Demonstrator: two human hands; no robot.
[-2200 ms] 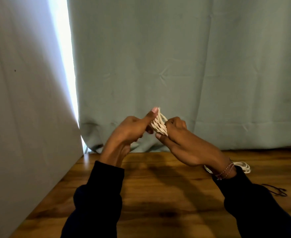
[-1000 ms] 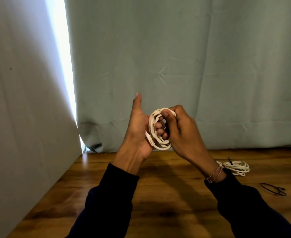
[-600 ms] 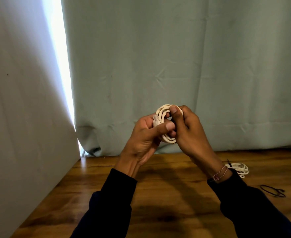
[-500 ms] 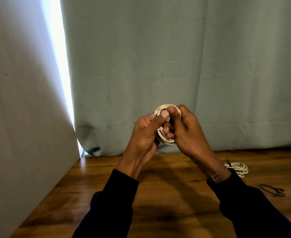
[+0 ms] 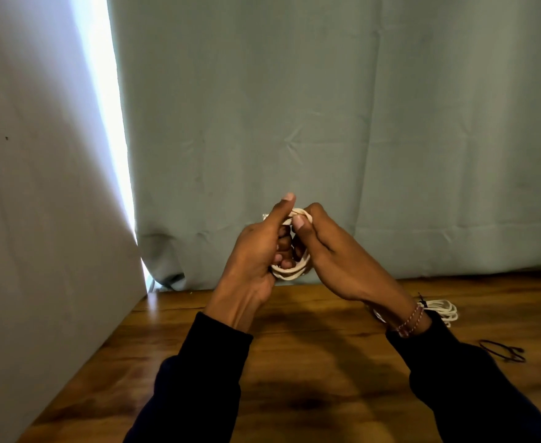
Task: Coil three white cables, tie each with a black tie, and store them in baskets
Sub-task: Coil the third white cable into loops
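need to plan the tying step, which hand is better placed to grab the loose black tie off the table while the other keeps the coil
Right, probably. The black tie lies on the table beyond the right hand, near that sleeve. The left hand already has fingers through the coil, so it could keep hold.

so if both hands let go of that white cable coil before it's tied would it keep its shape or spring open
Probably spring open. The white cable coil shows no tie, and only the left hand and right hand pinch its loops together. It looks thin and floppy, so likely light. The tied coil on the table keeps its loops bunched.
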